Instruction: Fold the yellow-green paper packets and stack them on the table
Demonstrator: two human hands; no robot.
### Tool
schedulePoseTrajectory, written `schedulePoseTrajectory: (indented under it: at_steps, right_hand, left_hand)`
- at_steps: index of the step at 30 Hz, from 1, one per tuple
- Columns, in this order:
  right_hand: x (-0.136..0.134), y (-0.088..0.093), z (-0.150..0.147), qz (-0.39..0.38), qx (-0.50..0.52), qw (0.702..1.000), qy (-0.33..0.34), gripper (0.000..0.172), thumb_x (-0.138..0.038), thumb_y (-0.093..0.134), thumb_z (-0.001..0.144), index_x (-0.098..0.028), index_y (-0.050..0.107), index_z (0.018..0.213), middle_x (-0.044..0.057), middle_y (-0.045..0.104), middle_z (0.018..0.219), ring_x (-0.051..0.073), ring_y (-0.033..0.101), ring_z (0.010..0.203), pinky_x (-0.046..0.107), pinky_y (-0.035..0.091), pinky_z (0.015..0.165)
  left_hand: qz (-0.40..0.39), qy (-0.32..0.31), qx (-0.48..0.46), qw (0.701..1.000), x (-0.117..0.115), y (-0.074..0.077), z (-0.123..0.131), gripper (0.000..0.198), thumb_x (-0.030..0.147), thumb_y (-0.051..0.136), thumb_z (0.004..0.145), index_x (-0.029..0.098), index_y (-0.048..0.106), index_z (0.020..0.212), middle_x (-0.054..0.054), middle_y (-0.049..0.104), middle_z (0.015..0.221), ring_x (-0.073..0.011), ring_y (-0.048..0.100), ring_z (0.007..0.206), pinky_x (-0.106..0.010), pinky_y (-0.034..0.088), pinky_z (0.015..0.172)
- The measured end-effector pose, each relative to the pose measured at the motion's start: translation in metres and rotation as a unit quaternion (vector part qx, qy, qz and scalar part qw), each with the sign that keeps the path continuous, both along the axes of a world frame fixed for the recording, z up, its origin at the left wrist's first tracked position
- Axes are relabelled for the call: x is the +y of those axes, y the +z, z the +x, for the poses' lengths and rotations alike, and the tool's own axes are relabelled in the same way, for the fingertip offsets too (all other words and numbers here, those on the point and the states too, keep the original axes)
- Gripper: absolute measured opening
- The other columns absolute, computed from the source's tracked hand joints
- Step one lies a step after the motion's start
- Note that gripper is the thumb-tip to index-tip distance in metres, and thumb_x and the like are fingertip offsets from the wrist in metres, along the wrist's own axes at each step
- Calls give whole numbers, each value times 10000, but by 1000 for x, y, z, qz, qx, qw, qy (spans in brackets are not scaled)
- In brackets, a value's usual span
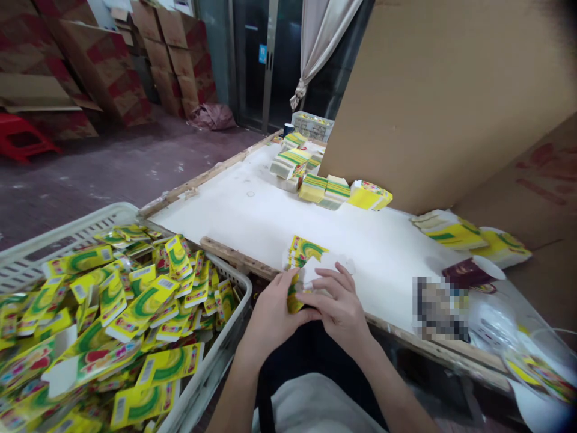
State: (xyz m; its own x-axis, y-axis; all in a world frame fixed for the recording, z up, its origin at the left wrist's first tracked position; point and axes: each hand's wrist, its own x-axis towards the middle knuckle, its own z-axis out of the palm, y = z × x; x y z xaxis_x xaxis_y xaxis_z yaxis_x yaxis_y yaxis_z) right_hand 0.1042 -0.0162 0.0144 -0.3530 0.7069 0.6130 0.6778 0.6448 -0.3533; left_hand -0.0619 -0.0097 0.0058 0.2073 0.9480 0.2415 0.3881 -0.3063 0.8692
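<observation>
Both hands meet at the near edge of the white table [216,207]. My left hand [277,310] is closed around the side of a small yellow-green carton [294,297], mostly hidden by the fingers. My right hand [336,300] is at the same carton, its fingers bent over the white flaps [310,272] at its top. Just beyond them, more flat yellow-green cartons [306,248] lie on the table. To the left stands a white plastic basket [243,291] heaped with yellow-green cartons [146,307].
Bundles of flat cartons [313,187] stand farther back, beside a large cardboard sheet [433,102]. At right are more stacks [451,231], a dark red cup [469,272] and clear plastic [493,322]. Brown boxes [108,72] and a red stool [24,138] are at far left.
</observation>
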Motion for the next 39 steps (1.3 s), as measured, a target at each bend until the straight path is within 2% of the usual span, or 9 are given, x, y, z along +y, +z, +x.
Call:
schedulePoseTrajectory:
  at_steps: [5,9,13,17,22,26,31,34,39]
  right_hand:
    - [3,-4,-6,-180,307,933,-44,646,-300,566,802,-284,282,1382,96,382,1369,265,409,1231,478,358,1003]
    - [7,-16,-17,-380,401,833,31,457,-384,483,859,-246,452,1294,80,511,1298,245,436,1226,452,320,1041]
    - [10,-21,-23,-429,446,784,50,408,-391,537,829,-255,543,1214,49,532,1292,242,444,1220,439,316,1048]
    - [9,-11,-21,-393,379,837,52,497,-405,541,818,-245,475,1284,51,510,1317,240,387,1269,448,266,1074]
    - [1,0,-17,-294,179,936,69,576,-192,540,806,-261,378,1354,52,433,1383,229,396,1271,423,288,1072]
    - [5,-5,-12,-251,230,940,-9,467,-150,470,836,-251,475,1292,49,515,1313,228,471,1214,426,366,1030]
    - [9,-16,-8,-217,258,939,-70,565,-263,456,876,-262,256,1404,36,372,1421,242,378,1282,443,371,1023]
    - [5,-20,-13,-187,135,973,-19,610,-303,523,846,-246,275,1401,73,324,1446,260,244,1345,452,299,1061]
    - [1,-12,-16,-170,82,982,21,379,-299,490,865,-243,535,1237,118,506,1294,247,451,1226,407,398,991]
  left_hand:
    - [-36,26,6,999,2,-7,9,558,302,677,659,224,405,1139,-52,597,1033,-218,584,949,-354,476,807]
    - [1,22,7,1000,-2,-10,17,584,214,616,674,224,317,1175,-68,553,1095,-212,578,958,-352,467,806]
    - [52,14,-4,999,-3,-15,22,572,150,590,639,227,307,1130,-75,498,1143,-213,547,1019,-349,450,829]
    - [11,-13,-4,1000,-3,-14,22,375,152,574,651,239,377,958,-22,550,943,-194,592,842,-323,466,728]
    - [6,-28,-73,997,-2,-19,23,599,187,605,664,226,272,1160,-85,534,1055,-214,596,891,-349,485,738]
    - [80,78,-34,993,4,-23,22,794,217,693,596,192,255,1258,-148,428,1217,-296,462,1133,-475,401,915]
    - [22,120,-131,984,8,-16,13,620,296,723,623,199,435,1163,-96,498,1155,-259,497,1100,-434,414,934]
    - [1,113,-298,948,5,-9,15,529,296,696,674,211,465,1143,-96,496,1190,-245,522,1100,-387,449,911]
    - [-32,149,-535,831,0,-4,19,410,307,516,828,299,378,1214,-87,458,1259,-240,558,1087,-388,493,856]
